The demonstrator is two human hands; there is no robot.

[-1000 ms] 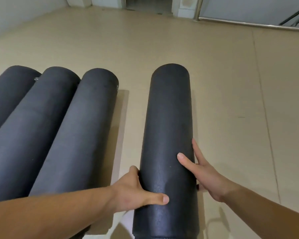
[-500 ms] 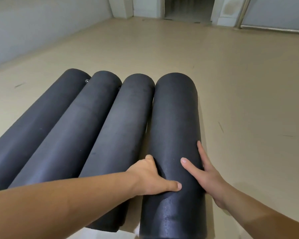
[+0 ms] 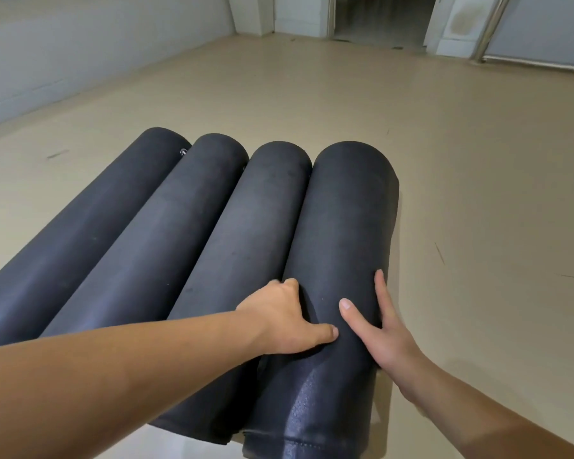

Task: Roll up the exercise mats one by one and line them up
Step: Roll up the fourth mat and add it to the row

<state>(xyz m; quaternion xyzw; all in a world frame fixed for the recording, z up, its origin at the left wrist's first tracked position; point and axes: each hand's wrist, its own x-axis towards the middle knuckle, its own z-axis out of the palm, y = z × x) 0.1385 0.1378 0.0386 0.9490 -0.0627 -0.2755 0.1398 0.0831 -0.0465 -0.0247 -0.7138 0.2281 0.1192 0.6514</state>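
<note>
Lying lengthwise on the beige floor (image 3: 478, 193), the black rolled foam exercise mat (image 3: 352, 226) forms the right end of a row. Its left flank touches the nearest of three other black rolled mats (image 3: 159, 240), and all four lie parallel, side by side. The left hand (image 3: 282, 319) grips the mat near its close end, with the thumb stretched across the top and the fingers curled down into the crease between the two rolls. The right hand (image 3: 378, 336) lies spread and flat against the mat's right flank, fingers straight, thumb resting on top. Beyond the rolls stand a pale grey wall (image 3: 80, 54), a dark doorway (image 3: 378, 14) and a slanted metal rail (image 3: 491, 24).
</note>
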